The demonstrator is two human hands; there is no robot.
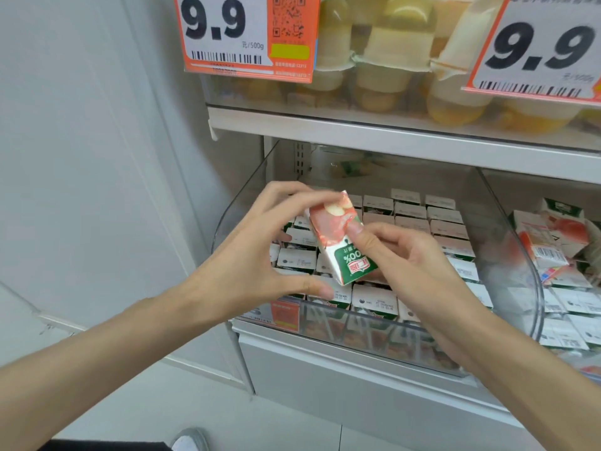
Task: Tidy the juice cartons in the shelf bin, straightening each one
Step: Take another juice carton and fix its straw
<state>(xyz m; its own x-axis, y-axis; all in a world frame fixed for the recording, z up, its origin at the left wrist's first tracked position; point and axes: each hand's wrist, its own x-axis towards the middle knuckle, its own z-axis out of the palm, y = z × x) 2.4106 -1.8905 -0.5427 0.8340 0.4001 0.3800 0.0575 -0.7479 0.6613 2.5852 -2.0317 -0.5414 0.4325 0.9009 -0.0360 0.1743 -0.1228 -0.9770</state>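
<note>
Fingers (289,193) of the left hand (257,255) spanned the tilted juice carton (328,236) end to end, the right hand (409,258) pinching its face; it hung above the upright cartons (445,229) packed in the shelf bin (540,297).

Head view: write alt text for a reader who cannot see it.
Two bare hands hold one juice carton, tilted with its print upside down, above a clear shelf bin packed with rows of cartons. The left hand spans its ends; the right hand pinches its edge. Orange 9.9 price signs hang above.
</note>
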